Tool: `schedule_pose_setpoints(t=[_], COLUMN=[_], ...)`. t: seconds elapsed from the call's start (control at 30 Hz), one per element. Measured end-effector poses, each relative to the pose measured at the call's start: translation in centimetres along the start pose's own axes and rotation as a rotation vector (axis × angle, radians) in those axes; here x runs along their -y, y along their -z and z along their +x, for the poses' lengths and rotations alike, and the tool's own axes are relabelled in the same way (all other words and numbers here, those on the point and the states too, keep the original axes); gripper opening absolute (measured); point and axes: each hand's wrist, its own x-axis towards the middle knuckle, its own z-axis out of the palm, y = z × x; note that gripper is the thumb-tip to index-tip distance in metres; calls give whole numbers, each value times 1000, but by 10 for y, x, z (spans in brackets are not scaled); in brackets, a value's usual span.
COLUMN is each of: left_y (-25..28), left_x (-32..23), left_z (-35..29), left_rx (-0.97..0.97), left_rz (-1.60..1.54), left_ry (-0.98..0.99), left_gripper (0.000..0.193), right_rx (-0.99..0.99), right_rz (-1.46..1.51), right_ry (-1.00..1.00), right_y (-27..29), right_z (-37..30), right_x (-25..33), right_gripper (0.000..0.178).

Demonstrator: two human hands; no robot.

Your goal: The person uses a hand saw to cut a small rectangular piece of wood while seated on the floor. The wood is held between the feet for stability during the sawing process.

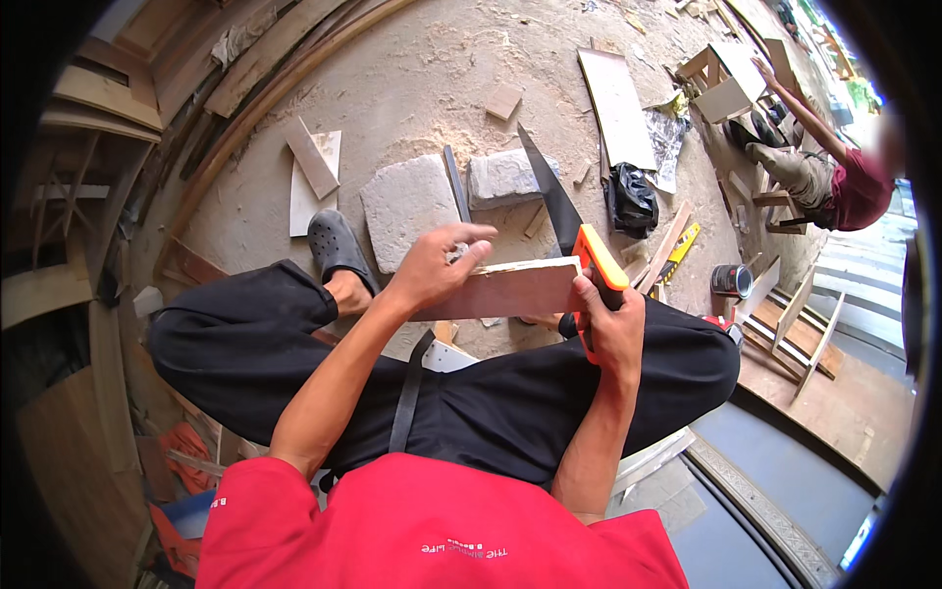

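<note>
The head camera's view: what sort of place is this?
Probably a carpentry workshop or work yard: the orange-handled saw, the long boards at upper left and what looks like sawdust suggest it.

The left hand (432, 271), fingers (475, 234) loosely extended, points toward the curled right hand (612, 319); bent knees (699, 361) spread wide on either side.

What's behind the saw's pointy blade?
A pale block and dusty floor show around the saw blade. Whatever the blade covers is hidden, so I can't see that bit.
</note>
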Motion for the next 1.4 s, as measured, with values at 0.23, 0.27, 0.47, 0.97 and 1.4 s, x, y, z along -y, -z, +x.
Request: schedule_pose_setpoints(t=[0.23,0.27,0.47,0.97,1.4], left_y=[2,2,2,7,-15], left_x=[-15,-13,-14,27,41], left_z=[-3,-3,-4,-11,-14], left_rx=[236,223,213,312,-547], left_rz=[-134,-132,-132,77,-1234], left_ry=[-86,-108,-150,111,949], left_gripper=[22,22,23,47,88], right_rx=[3,3,-6,-150,-421], right_rz=[130,144,60,-5,289], right_ry=[142,145,156,91,36], right_y=[-10,-11,-5,-4,-55], right_z=[-4,-4,-2,11,15], right_x=[3,3,-6,-10,-18], right_gripper=[23,23,26,21,19])
